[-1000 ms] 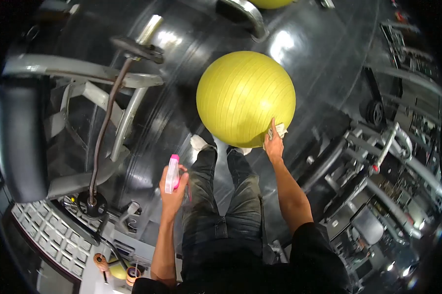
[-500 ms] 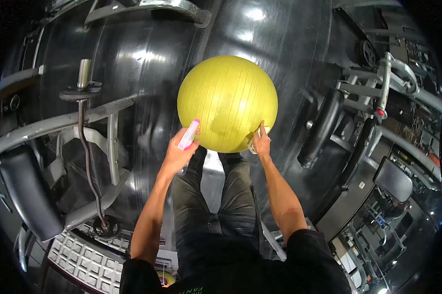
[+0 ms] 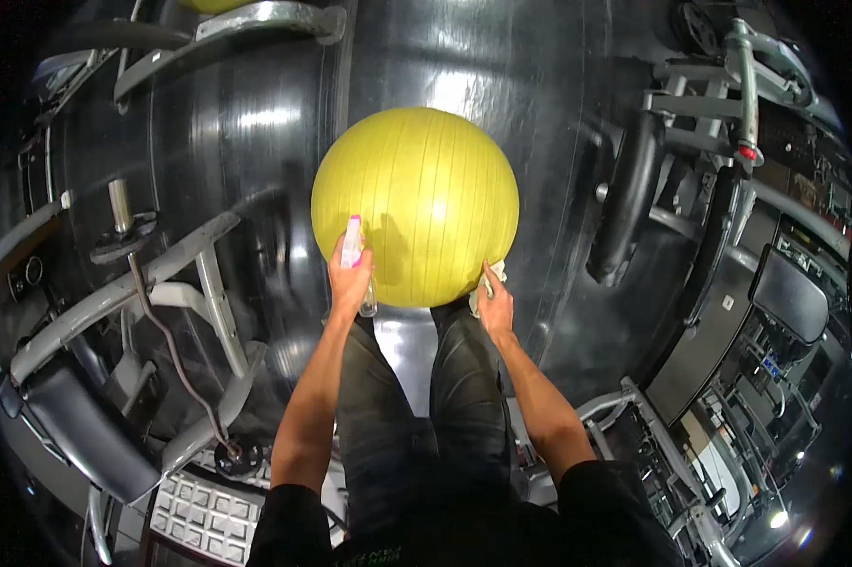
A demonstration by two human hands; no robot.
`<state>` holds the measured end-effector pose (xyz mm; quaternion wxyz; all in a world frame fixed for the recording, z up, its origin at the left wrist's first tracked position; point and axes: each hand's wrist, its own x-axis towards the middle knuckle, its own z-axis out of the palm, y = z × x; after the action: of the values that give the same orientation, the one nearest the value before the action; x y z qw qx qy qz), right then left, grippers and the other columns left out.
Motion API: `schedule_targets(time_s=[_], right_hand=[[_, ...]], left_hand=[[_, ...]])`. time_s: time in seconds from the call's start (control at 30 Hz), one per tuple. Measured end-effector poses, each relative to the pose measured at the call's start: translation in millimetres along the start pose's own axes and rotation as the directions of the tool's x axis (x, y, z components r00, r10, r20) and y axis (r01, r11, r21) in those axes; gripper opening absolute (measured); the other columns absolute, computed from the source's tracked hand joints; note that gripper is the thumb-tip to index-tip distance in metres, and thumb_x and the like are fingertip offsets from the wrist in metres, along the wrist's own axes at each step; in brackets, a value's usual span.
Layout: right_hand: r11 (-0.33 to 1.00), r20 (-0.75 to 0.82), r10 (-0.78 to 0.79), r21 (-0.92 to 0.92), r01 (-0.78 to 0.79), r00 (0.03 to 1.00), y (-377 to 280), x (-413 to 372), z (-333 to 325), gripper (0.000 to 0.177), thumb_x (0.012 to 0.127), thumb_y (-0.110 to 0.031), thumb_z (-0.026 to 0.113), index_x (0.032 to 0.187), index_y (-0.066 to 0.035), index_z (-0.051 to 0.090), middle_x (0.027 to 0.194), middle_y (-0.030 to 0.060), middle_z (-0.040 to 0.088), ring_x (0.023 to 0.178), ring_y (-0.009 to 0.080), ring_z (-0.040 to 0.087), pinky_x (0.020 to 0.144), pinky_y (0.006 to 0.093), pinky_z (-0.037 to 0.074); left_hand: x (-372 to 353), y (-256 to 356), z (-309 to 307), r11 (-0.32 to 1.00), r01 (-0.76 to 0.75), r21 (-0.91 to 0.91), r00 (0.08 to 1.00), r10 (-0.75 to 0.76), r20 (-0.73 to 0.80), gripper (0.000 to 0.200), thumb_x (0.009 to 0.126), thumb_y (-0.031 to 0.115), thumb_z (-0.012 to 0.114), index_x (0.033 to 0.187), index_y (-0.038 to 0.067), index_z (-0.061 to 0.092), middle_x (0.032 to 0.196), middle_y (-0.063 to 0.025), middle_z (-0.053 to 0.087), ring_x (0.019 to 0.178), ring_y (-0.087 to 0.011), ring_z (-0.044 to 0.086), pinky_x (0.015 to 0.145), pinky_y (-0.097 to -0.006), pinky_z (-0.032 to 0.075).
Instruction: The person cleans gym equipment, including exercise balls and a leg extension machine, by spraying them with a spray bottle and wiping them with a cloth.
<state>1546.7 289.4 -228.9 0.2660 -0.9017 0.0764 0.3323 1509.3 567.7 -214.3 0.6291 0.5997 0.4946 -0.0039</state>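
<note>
A large yellow exercise ball (image 3: 416, 189) with ribbed lines is in front of my legs, over the dark floor. My left hand (image 3: 350, 279) is wrapped around a spray bottle (image 3: 352, 242) with a white and pink head, held up against the near left side of the ball in this view. Part of the bottle's clear body shows below my fingers. In my right hand (image 3: 495, 307) is a pale cloth (image 3: 497, 272), bunched between thumb and fingers right at the ball's lower right edge.
On the left stand a curved barbell (image 3: 166, 331), a grey metal frame and a black padded bench (image 3: 86, 430). Weight machines with a black roller pad (image 3: 626, 203) line the right. A grey frame foot (image 3: 322, 24) lies ahead, and a white gridded tray (image 3: 204, 515) is at lower left.
The ball appears slightly further left and larger. My left hand has turned the spray bottle more upright, and my right hand with the cloth has shifted left and a little lower. The surroundings have shifted.
</note>
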Motion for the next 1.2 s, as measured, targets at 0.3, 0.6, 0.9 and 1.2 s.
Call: schedule_targets(time_s=[0.3, 0.6, 0.9, 1.2], right_hand=[[0.983, 0.105, 0.062, -0.179, -0.043, 0.993, -10.0, -44.4, 40.8, 0.057, 0.084, -0.021, 0.056, 0.139, -0.028, 0.045, 0.119, 0.0167, 0.060, 0.106, 0.0344, 0.059, 0.092, 0.0428, 0.047], [0.928, 0.269, 0.035, -0.366, 0.069, 0.963, -27.4, -72.2, 49.2, 0.068, 0.084, -0.024, 0.057, 0.146, -0.027, 0.031, 0.119, 0.0145, 0.060, 0.105, 0.0313, 0.060, 0.090, 0.0424, 0.049], [0.904, 0.277, 0.089, -0.426, 0.039, 0.957, -45.2, -33.2, 39.5, 0.075, 0.084, -0.027, 0.055, 0.150, -0.025, 0.020, 0.116, 0.0142, 0.063, 0.101, 0.0329, 0.062, 0.089, 0.0432, 0.050], [0.910, 0.121, 0.217, -0.383, -0.156, 0.969, -28.3, 17.7, 5.6, 0.076, 0.083, -0.032, 0.054, 0.150, -0.026, 0.018, 0.107, 0.0270, 0.063, 0.097, 0.0429, 0.062, 0.088, 0.0479, 0.049]], left_hand=[[-5.5, -19.3, -36.5, 0.999, 0.045, -0.021, 0.998, -0.044, 0.041, 0.017, 0.080, 0.001, 0.058, 0.097, 0.003, 0.059, 0.075, -0.0016, 0.059, 0.060, -0.0084, 0.054, 0.054, -0.0242, 0.046], [-20.6, -2.3, -54.8, 0.963, -0.178, 0.204, 0.962, 0.127, 0.240, 0.006, 0.077, 0.006, 0.061, 0.082, 0.003, 0.062, 0.063, -0.0061, 0.057, 0.057, -0.0130, 0.055, 0.055, -0.0286, 0.044], [-36.4, 20.6, -48.8, 0.896, -0.298, 0.328, 0.950, 0.245, 0.194, 0.007, 0.075, 0.008, 0.062, 0.074, 0.002, 0.059, 0.058, -0.0091, 0.055, 0.053, -0.0160, 0.056, 0.053, -0.0310, 0.044], [-31.0, 39.1, -32.0, 0.855, -0.398, 0.332, 0.916, 0.349, 0.200, 0.010, 0.074, 0.008, 0.062, 0.071, 0.000, 0.056, 0.056, -0.0169, 0.053, 0.048, -0.0318, 0.056, 0.049, -0.0352, 0.043]])
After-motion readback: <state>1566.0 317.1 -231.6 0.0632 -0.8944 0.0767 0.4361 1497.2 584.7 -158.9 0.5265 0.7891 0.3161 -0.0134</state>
